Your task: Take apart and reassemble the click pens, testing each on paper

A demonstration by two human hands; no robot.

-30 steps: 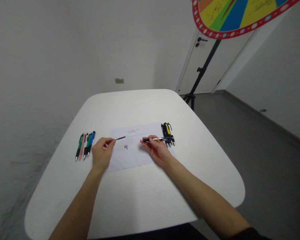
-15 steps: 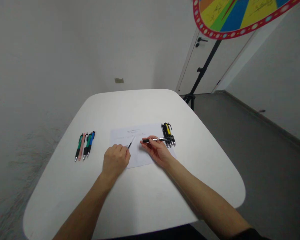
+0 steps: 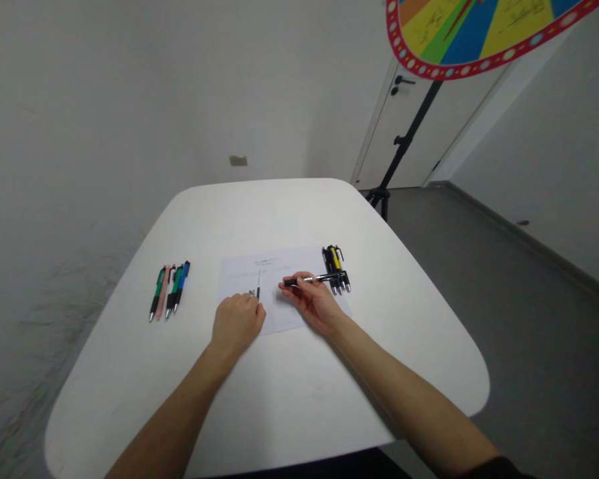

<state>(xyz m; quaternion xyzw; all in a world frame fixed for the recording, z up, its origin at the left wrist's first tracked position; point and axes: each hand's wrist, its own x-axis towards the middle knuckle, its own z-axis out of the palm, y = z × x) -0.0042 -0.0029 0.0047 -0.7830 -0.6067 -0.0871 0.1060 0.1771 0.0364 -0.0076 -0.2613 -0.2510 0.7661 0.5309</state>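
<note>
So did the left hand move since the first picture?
Yes, the left hand moved right, away from the blue pen, further over the paper.

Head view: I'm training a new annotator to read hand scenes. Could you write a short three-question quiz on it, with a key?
1. Fill the gap: the thin rod sticking out from the left hand is ____ (dark or pale) right next to the hand.
2. Multiple choice: which holds the black-and-silver pen?
a) the left hand
b) the right hand
c) neither hand
3. True or false: the blue pen lies to the left of the sheet of paper.

Key: 1. dark; 2. b; 3. true.
</note>
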